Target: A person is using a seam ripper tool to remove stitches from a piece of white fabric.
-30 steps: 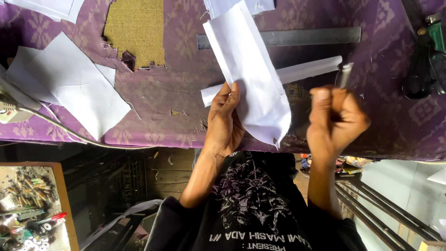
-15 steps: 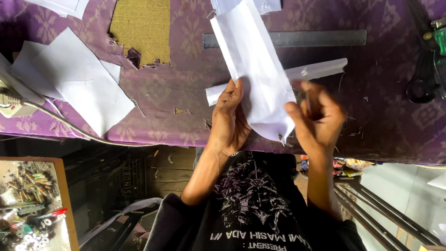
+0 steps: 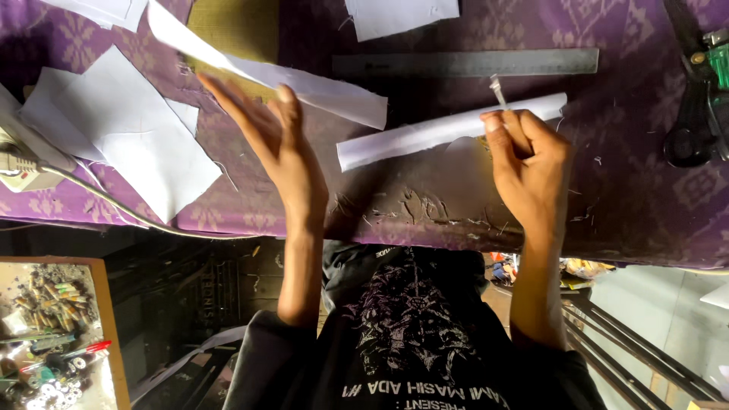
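Note:
My left hand [image 3: 292,152] is flat with its fingers spread, fingertips against a long white paper piece [image 3: 304,85] that slants across the purple patterned cloth [image 3: 623,182]. No grip on the paper shows. My right hand [image 3: 531,163] pinches a thin silvery pen-like tool [image 3: 497,91] with its tip pointing away from me. It rests by the right end of a narrow white folded strip [image 3: 433,135]. A long grey metal ruler [image 3: 467,62] lies just beyond that strip.
White paper sheets [image 3: 121,140] lie at the left, another sheet [image 3: 402,15] at the top. An olive-brown fabric piece [image 3: 235,26] sits under the slanted paper. Black scissors [image 3: 691,133] and a green object [image 3: 717,64] are at the right. A cable [image 3: 83,193] crosses the left edge.
My left hand opened and swept the long white paper up and to the left. My right hand moved up over the folded strip, holding the thin tool.

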